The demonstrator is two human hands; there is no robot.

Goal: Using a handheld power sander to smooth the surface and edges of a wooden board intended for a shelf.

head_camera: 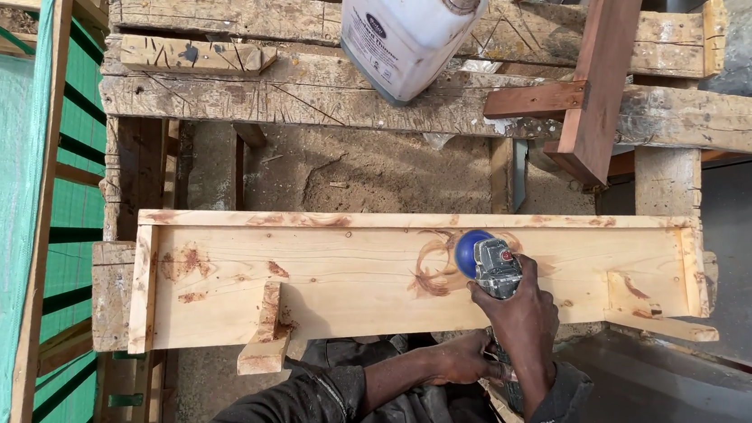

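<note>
The right hand (523, 315) has its fingers closed around the angle grinder (489, 263), disc on the pale wooden frame (399, 273) at centre. The left hand (462, 360) grips its rear at 6 o'clock. The grinder looks heavy and rigid, best held two-handed.

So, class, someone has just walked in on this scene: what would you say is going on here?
A person is working a handheld power sander, with a blue disc at its front, on a pale wooden board that has raised strips along its edges. The right hand grips the tool from above; the left hand holds it lower down, near the body. The board rests on a rough wooden bench, where a white plastic jug and a reddish-brown wooden frame also sit.
</note>
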